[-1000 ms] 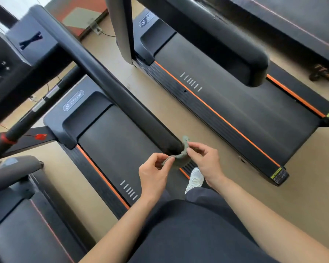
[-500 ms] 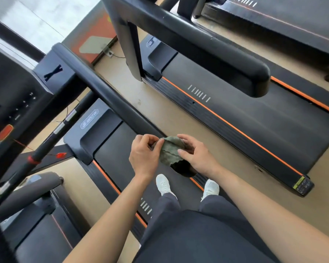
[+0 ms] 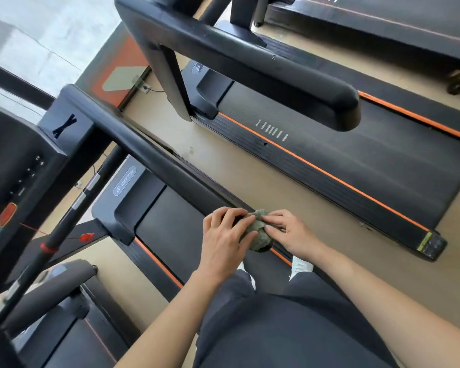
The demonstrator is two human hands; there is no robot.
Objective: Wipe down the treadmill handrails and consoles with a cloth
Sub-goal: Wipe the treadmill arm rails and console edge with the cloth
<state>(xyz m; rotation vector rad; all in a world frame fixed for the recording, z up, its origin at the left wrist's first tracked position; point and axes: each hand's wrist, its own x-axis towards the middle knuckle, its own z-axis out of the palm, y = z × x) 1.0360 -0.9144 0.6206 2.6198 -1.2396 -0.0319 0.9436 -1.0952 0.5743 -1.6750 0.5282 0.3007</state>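
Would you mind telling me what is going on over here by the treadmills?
A person standing on a black treadmill with orange trim is wiping it down. Their left hand and right hand both hold a crumpled grey-green cloth, bunched over the near end of the long black handrail. Neither hand touches the rest of that rail or the dark console on the left.

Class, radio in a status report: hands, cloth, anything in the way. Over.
Status: left hand and right hand grip cloth. Cloth bunched over handrail end. Nothing seen blocking rail.
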